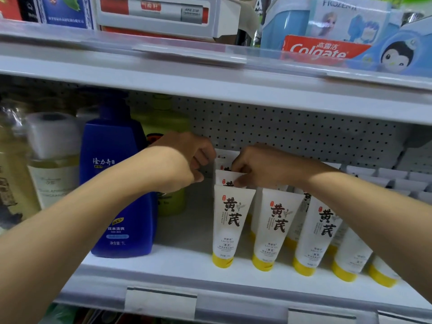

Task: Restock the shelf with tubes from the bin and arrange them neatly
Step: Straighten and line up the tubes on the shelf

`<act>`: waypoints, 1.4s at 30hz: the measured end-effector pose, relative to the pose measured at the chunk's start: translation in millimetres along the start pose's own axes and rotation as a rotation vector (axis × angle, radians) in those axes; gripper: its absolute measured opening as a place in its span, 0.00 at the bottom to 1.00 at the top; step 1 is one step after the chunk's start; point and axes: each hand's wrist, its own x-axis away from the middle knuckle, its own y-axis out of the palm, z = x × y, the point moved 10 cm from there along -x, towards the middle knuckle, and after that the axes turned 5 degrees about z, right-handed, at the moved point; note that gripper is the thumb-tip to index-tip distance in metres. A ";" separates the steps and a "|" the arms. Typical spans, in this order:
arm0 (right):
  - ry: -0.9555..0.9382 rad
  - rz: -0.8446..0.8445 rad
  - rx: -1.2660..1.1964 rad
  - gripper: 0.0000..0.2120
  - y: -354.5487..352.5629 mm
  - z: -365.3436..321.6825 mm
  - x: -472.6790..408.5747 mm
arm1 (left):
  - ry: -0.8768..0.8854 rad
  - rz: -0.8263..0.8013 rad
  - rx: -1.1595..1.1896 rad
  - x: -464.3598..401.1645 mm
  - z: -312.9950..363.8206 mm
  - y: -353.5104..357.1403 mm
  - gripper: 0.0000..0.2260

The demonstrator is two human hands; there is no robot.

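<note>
- Risk — the white squeeze tubes with yellow caps and black characters (233, 220) stand cap-down on narrow bases in tight files, so a nudge from a wrist or forearm could tip the front one and set off its neighbours.
- The right forearm crosses low over the tubes further right (325, 228); dragging it back carelessly would likely knock those over or skew them.
- The left hand (187, 160) hovers beside the tall blue plastic bottle (117, 190); a bump there could push the bottle along the white metal shelf (187, 260).
- Pulling one tube up out of the file could lift or tilt the one pressed against it.
- The right hand (254, 167) has its fingers curled down onto the flat crimped end of a tube in the back of the leftmost file (228, 175), apparently pinching it.
- The left hand's fingers are curled at that file's left edge; whether they actually grip a tube cannot be told.
- The tubes are glossy, soft-walled plastic — wide and flat at the top, tapering to a round cap — and fill the shelf's right half in front-to-back files before the perforated back panel (292, 129).
- No bin is in view.
</note>
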 end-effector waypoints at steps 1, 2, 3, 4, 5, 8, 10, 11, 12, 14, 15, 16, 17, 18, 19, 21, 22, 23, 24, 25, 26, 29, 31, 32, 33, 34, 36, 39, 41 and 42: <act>0.010 0.001 -0.013 0.09 -1.6 1.7 0.8 | 0.007 0.006 -0.001 -2.8 1.6 0.0 0.18; 0.024 0.015 -0.032 0.09 -6.0 4.6 2.1 | 0.016 0.012 -0.006 -6.1 3.3 0.4 0.17; 0.039 0.045 -0.045 0.10 -13.1 8.8 3.5 | 0.023 0.018 -0.008 -10.3 4.6 1.3 0.16; 0.053 0.088 -0.048 0.10 -22.3 14.1 4.8 | 0.029 0.024 -0.006 -14.7 5.5 2.5 0.15; 0.069 0.136 -0.047 0.11 -32.1 20.8 6.5 | 0.034 0.030 0.000 -19.6 6.4 3.8 0.14; 0.136 0.230 -0.045 0.13 -51.5 46.6 8.4 | 0.036 0.020 0.040 -37.0 6.9 10.4 0.13; 0.168 0.250 -0.034 0.14 -55.6 60.9 6.4 | 0.025 -0.013 0.054 -50.7 6.8 18.0 0.14; 0.180 0.251 -0.040 0.15 -55.9 66.6 4.9 | 0.020 -0.035 0.039 -57.6 7.2 22.9 0.14; 0.189 0.248 -0.047 0.15 -55.6 71.3 3.3 | 0.019 -0.059 0.018 -64.3 8.0 28.4 0.15; 0.201 0.240 -0.048 0.17 -53.8 78.5 -0.7 | 0.017 -0.119 -0.028 -75.6 9.4 41.3 0.16; 0.203 0.238 -0.044 0.19 -52.6 81.6 -2.6 | 0.010 -0.147 -0.042 -79.7 9.2 47.0 0.17; 0.205 0.236 -0.044 0.20 -51.3 84.5 -4.9 | -0.002 -0.168 -0.042 -83.2 8.2 51.9 0.17; 0.206 0.234 -0.049 0.22 -50.1 87.0 -6.8 | -0.014 -0.188 -0.031 -85.9 7.0 56.3 0.17; 0.209 0.231 -0.056 0.22 -48.6 89.6 -8.4 | -0.022 -0.205 -0.016 -87.7 6.6 60.3 0.17; 0.209 0.231 -0.061 0.23 -47.4 91.5 -9.6 | -0.026 -0.220 -0.001 -88.8 6.6 64.0 0.17; 0.204 0.235 -0.070 0.23 -45.5 94.3 -11.2 | -0.033 -0.227 0.026 -90.5 6.7 68.7 0.16; 0.197 0.239 -0.075 0.23 -44.8 94.8 -11.9 | -0.037 -0.221 0.037 -91.0 6.4 69.6 0.16; 0.191 0.240 -0.078 0.22 -44.2 95.0 -12.7 | -0.040 -0.211 0.046 -91.6 6.1 69.9 0.16; 0.186 0.240 -0.080 0.22 -43.7 95.3 -13.7 | -0.044 -0.199 0.054 -92.2 5.3 69.9 0.17; 0.183 0.239 -0.081 0.22 -43.2 95.7 -14.8 | -0.048 -0.190 0.064 -92.6 4.5 69.9 0.17; 0.183 0.237 -0.083 0.22 -42.9 96.3 -16.0 | -0.052 -0.184 0.076 -92.9 3.8 70.2 0.17; 0.173 0.230 -0.091 0.22 -42.3 95.9 -19.3 | -0.070 -0.180 0.121 -93.9 1.4 71.7 0.17; 0.163 0.219 -0.095 0.22 -40.9 94.3 -22.8 | -0.086 -0.178 0.130 -94.4 -0.5 71.9 0.17; 0.160 0.215 -0.095 0.21 -40.2 93.9 -25.3 | -0.091 -0.179 0.133 -94.6 -1.3 71.8 0.17; 0.155 0.212 -0.091 0.21 -39.8 92.8 -28.5 | -0.095 -0.185 0.141 -94.7 -1.8 71.9 0.17; 0.146 0.208 -0.090 0.20 -38.8 91.6 -32.7 | -0.098 -0.193 0.156 -94.3 -2.2 71.9 0.17; 0.124 0.183 -0.099 0.19 -34.5 87.9 -43.2 | -0.097 -0.190 0.187 -93.5 -3.2 68.2 0.16; 0.110 0.129 -0.092 0.16 -24.8 85.0 -60.8 | -0.102 -0.127 0.246 -94.4 -8.3 52.8 0.14; 0.105 0.083 -0.117 0.15 -16.6 83.7 -70.9 | -0.118 -0.087 0.272 -94.7 -14.5 43.1 0.14; 0.098 0.062 -0.136 0.15 -12.5 82.5 -75.1 | -0.124 -0.068 0.261 -94.2 -17.6 39.0 0.14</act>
